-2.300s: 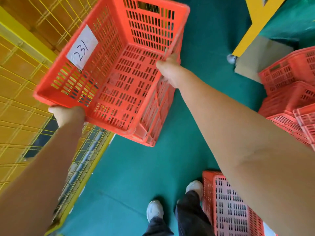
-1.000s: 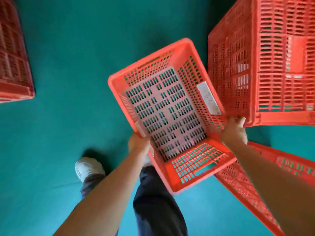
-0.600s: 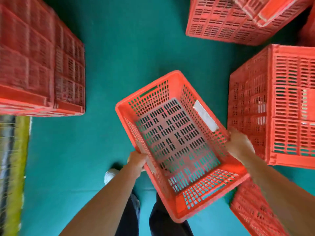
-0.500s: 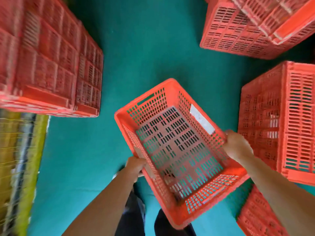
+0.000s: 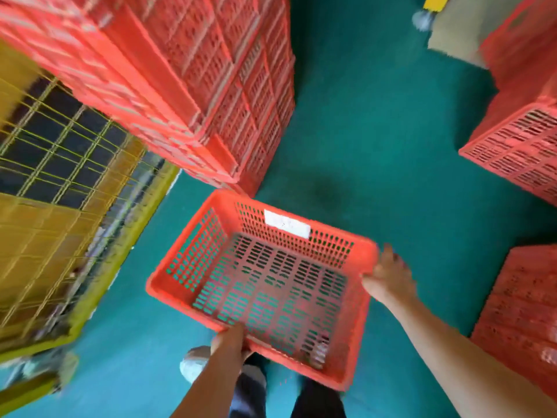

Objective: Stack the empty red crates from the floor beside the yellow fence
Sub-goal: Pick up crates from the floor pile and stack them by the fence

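Green floor (image 5: 361, 131) is seen under the red crate (image 5: 265, 285), gripped at its rims by curled fingers (image 5: 391, 262) of left hand (image 5: 229, 336) and right hand (image 5: 388, 277) beside the stack (image 5: 196, 86); lifted too low, it could be snagged there.

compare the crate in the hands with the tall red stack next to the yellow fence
The carried crate is one crate, held up by the left hand and right hand; the stack is several crates, standing beside the yellow fence. The carried crate shows a white label on its far wall; the stack shows none. Both are red slotted plastic.
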